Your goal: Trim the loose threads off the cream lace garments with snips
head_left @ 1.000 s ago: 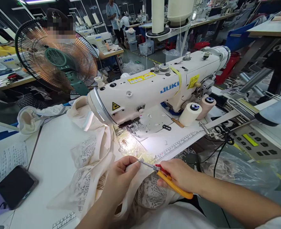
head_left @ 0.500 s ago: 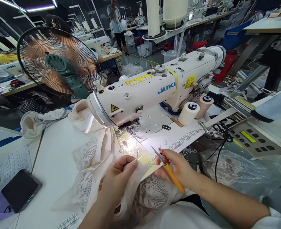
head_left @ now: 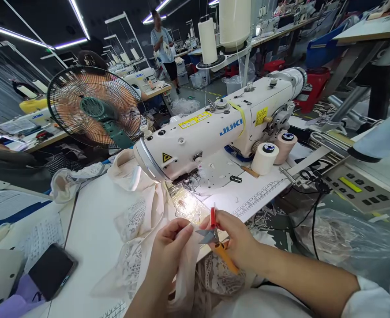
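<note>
My left hand (head_left: pixel 171 249) pinches the edge of a cream fabric strip (head_left: pixel 189 256) between thumb and fingertips. In my right hand (head_left: pixel 236 236) is a pair of small scissors (head_left: pixel 208 236) with red and orange handles. Their blades stand apart and point left, close by the pinched fabric; whether they touch it I cannot tell. Below my hands hangs a cream lace piece (head_left: pixel 223 276), and more lace fabric (head_left: pixel 130 260) lies on the table to the left. A white sewing machine (head_left: pixel 195 137) stands just beyond, its lamp lighting the needle plate.
Thread cones (head_left: pixel 264 159), a wooden-handled tool (head_left: pixel 250 171) and a black razor blade (head_left: pixel 235 179) lie right of the needle. A phone (head_left: pixel 52 270) rests at left. Behind stand a fan (head_left: pixel 95 108) and a person (head_left: pixel 163 46). A control panel (head_left: pixel 355 185) is at right.
My right hand has turned the scissors and moved them left to the pinched fabric; their blades now spread apart. The camera view has shifted slightly. My left hand keeps its pinch.
</note>
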`<action>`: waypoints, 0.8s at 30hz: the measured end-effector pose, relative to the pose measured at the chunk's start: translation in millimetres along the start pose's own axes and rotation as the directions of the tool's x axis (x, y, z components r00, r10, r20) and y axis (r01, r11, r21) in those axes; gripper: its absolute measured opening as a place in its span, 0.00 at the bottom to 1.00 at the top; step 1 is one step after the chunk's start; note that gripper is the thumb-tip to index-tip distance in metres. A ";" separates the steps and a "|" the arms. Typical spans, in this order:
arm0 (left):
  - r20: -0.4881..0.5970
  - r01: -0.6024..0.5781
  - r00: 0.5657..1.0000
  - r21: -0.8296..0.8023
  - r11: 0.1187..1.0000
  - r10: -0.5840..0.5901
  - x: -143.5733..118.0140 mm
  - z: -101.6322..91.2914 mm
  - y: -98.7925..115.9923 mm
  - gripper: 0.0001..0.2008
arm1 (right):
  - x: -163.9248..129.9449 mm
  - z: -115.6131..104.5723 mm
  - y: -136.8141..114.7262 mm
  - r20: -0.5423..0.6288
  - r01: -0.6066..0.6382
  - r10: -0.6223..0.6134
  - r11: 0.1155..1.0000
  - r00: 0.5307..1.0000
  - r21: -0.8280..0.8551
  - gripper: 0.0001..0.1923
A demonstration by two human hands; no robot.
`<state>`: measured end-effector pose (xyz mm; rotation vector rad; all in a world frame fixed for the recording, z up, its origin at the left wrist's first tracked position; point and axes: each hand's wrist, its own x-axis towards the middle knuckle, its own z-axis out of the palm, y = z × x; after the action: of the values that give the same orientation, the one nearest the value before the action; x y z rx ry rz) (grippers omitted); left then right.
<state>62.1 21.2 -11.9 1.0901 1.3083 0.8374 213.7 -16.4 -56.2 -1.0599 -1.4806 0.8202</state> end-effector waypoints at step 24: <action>0.125 -0.595 0.779 0.457 0.662 0.614 -5.2 -54.7 -66.9 0.16 | -4.0 31.0 -2.9 0.147 -0.143 0.185 0.956 0.972 -0.257 0.15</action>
<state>0.4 3.6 -70.0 1.9925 1.2149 1.0498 182.8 -19.5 -60.4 -1.3398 -1.6859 0.8783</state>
